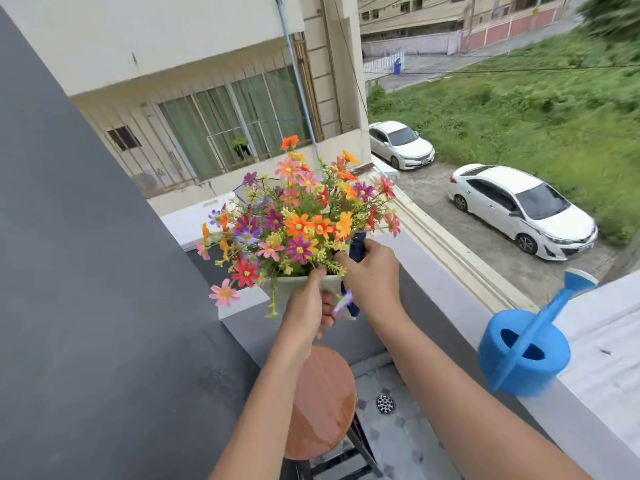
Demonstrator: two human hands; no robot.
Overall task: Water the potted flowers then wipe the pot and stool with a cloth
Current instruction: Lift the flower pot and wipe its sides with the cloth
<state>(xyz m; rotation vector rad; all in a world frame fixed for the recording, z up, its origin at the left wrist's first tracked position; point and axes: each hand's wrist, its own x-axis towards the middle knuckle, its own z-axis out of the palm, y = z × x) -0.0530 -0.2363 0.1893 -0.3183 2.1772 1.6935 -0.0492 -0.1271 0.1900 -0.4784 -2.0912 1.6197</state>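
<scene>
A pale pot (289, 289) full of bright mixed flowers (298, 220) is held up in the air above the stool. My left hand (308, 310) grips the pot's near side at the rim. My right hand (372, 275) presses a dark blue cloth (356, 249) against the pot's right side. The cloth hangs down between hand and pot. Below, the round brown wooden stool (323, 400) has a wet sheen on its seat. A blue watering can (523, 351) rests on the balcony ledge to the right.
A dark grey wall (86, 306) closes the left side. The grey parapet ledge (450, 306) runs diagonally on the right, with a drop to parked cars beyond. A floor drain (385, 404) sits in the tiled floor beside the stool.
</scene>
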